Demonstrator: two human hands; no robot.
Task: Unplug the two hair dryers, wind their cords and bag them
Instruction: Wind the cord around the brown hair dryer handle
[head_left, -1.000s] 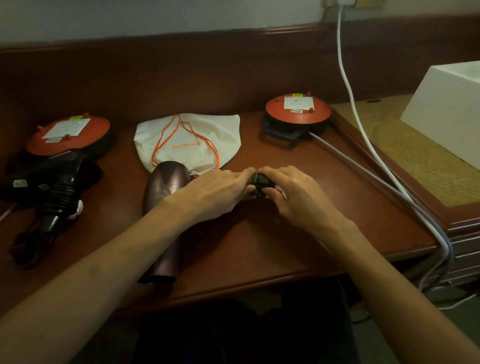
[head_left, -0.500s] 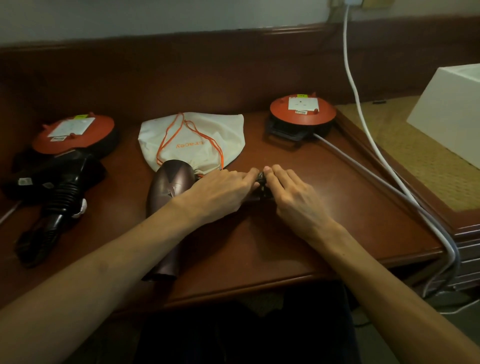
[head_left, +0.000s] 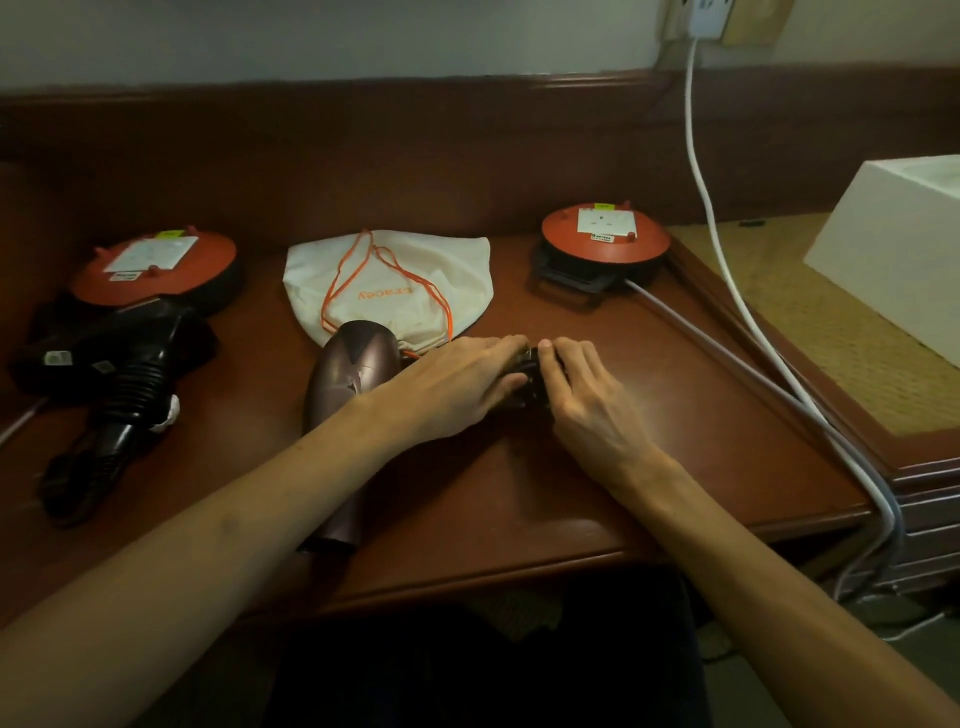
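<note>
bronze hair dryer (head_left: 358, 395): lying mid-bench (head_left: 649, 467), right under my wrist so I guess its cord stays short
cord bundle (head_left: 530, 382): dark, between both hands
left hand (head_left: 457, 384): fingers curled on bundle
right hand (head_left: 587, 400): fingers pinching it
drawstring bag (head_left: 389, 286): just behind, waiting

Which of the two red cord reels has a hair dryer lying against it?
The left reel: the black hair dryer lies against it. The right reel has none.
</note>
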